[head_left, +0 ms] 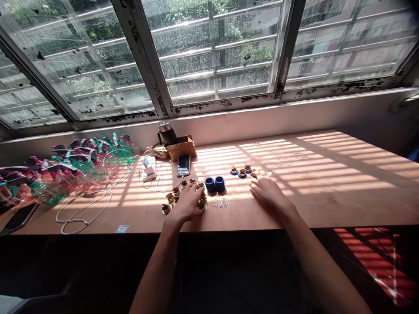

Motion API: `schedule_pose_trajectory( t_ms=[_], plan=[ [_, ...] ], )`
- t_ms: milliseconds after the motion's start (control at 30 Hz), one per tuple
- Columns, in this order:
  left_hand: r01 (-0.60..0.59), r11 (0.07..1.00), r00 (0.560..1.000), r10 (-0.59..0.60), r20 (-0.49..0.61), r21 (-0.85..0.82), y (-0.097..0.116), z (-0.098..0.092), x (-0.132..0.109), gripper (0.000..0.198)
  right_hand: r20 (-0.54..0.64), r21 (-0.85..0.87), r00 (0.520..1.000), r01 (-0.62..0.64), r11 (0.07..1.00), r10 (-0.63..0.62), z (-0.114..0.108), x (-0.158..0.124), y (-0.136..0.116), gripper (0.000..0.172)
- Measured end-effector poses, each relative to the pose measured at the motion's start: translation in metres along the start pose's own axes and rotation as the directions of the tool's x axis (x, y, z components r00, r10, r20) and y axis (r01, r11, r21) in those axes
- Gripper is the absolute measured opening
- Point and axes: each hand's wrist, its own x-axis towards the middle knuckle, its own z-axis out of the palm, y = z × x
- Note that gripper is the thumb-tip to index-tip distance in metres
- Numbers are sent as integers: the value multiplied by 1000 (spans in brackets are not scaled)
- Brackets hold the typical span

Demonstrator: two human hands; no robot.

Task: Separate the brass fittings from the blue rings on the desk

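Note:
My left hand point(190, 203) lies over a group of small gold-coloured metal pieces point(170, 198), its fingers spread among them; nothing shows gripped in it. My right hand point(266, 188) is at the right end of a few gold pieces seated on blue rings point(242, 173). Its fingertips are bent together at a blue-based piece, mostly hidden by them. Between the hands stand two stacks of blue rings point(219, 184), side by side. Just in front of the stacks lies a loose pile of thin white rings point(222, 203).
Spray bottles point(81, 163) crowd the table's left side, with a looped white cable point(87, 222) nearby. A phone point(183, 165), power strip point(149, 168), cardboard box point(182, 148) and dark flask point(167, 133) are behind my left hand. Another phone point(19, 218) lies at the far left.

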Motion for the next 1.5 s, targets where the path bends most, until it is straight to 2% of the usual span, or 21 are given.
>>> schedule_pose_trajectory(
  t_ms=[167,300,400,633,800,933,1000,1100,1200,1267,1367,1500],
  plan=[
    [-18,1000,999,17,-29,-24,-2,3,2,21,-5,-38,999,-41,998,41,0,-1,5,40],
    [-3,1000,1000,3,-15,-28,-1,0,2,30,-67,-37,993,-102,994,99,4,0,4,45],
    [-7,999,1000,6,-28,-31,2,-2,2,31,-42,-79,990,-138,987,135,6,1,6,48],
    [10,1000,999,-12,-46,-27,3,2,5,19,-26,-51,992,-125,991,124,5,5,14,41],
    [27,999,995,-30,-91,-33,2,1,4,23,-40,76,997,-56,996,59,1,9,9,39],
    [-4,987,987,-21,-156,-161,10,-13,-2,18,-33,319,997,-59,946,73,-5,9,-6,31],
    [-36,948,986,-18,-166,-316,20,-18,-4,15,-35,479,998,-29,878,52,-8,6,-20,27],
    [-96,799,990,15,-140,-594,41,-12,-1,30,-71,657,996,88,748,-56,-13,-2,-49,22],
    [-107,536,993,18,-116,-837,62,11,10,38,-61,796,991,120,594,-118,-13,-12,-75,21],
    [-120,393,984,-77,-163,-912,71,29,19,38,-81,811,990,134,570,-117,-10,-16,-83,21],
    [-171,337,953,-183,-243,-926,76,51,32,37,-124,797,987,162,582,-104,-1,-16,-84,22],
    [-241,420,913,-207,-351,-875,71,67,41,38,-74,784,989,135,605,-124,14,-13,-77,33]
  ],
)
